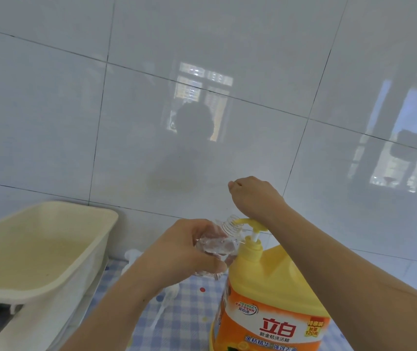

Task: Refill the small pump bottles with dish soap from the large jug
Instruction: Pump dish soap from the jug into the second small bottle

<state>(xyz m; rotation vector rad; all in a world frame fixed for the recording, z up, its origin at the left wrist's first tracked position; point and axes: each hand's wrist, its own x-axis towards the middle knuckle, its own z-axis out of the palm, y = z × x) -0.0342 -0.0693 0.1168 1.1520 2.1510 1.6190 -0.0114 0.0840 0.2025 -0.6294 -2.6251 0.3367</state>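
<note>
Yellow pump head (249,222) of the jug (268,300) is sitting under the heel of our right hand (255,196), whose fingers (235,184) seem to be clenching on nothing. Our left hand (177,252) is grasping the small clear bottle (217,245) in its fingers, tilting its threaded neck against the spout, above the checked bench (184,312).

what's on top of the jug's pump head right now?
The right hand, its wrist end on the yellow pump head. The spout meets the neck of the clear bottle in the left hand's grip. The contact spot is hidden under the wrist.
</note>
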